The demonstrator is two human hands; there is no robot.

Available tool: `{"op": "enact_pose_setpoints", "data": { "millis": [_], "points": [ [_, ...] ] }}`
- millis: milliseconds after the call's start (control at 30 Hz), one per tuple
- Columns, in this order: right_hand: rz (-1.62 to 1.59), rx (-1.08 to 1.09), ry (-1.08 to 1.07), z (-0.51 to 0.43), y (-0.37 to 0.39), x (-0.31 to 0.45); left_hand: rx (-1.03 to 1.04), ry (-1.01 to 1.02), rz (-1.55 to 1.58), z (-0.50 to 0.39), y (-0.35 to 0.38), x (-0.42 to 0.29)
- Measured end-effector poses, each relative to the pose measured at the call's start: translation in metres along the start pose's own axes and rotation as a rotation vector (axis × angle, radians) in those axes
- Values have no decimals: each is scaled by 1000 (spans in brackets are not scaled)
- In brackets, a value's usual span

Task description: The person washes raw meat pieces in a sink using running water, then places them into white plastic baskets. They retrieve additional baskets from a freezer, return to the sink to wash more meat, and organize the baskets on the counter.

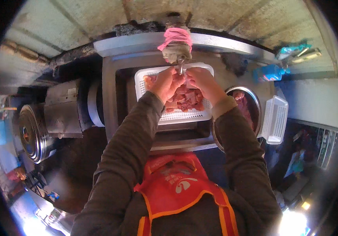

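Under the metal faucet spout (181, 66), my left hand (169, 83) and my right hand (201, 82) are close together, fingers curled down at raw meat pieces (186, 98). The fingertips are partly hidden, so whether either hand grips a piece is unclear. Reddish chunks of meat lie below and between the hands in a white perforated plastic basket (183, 118). The basket sits over the basin of a stainless steel sink (109, 88). Pink and greyish cloth (177, 41) is wrapped around the faucet above my hands.
Right of the sink, a round metal bowl (257, 103) holds more raw meat (244, 109), partly behind my right sleeve. Beyond it stands a second white perforated basket (275, 121). A blue plastic bottle (269, 73) lies at the back right. A lidded metal pot (33, 132) stands left.
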State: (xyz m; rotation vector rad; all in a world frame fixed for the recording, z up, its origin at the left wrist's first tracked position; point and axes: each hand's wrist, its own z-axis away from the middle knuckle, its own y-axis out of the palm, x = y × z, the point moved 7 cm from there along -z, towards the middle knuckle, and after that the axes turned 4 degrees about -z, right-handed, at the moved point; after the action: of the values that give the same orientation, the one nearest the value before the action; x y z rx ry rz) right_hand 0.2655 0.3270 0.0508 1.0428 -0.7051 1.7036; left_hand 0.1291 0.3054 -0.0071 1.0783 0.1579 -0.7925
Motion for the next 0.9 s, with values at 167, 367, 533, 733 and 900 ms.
{"op": "enact_pose_setpoints", "data": {
  "millis": [167,367,533,733,900],
  "points": [
    [-168,-227,-46,36,-2,-8,157,302,-696,5,17,-28],
    [-168,-116,-141,75,53,-30,80,162,-1053,25,33,-41],
    [16,-165,-110,63,81,-56,95,-242,-5,-4,28,-33],
    [53,-205,-111,55,94,-67,-64,-395,-32,-16,11,-35],
    [6,-225,-80,49,92,-68,-34,-333,-176,-6,25,-41]
  ]
}}
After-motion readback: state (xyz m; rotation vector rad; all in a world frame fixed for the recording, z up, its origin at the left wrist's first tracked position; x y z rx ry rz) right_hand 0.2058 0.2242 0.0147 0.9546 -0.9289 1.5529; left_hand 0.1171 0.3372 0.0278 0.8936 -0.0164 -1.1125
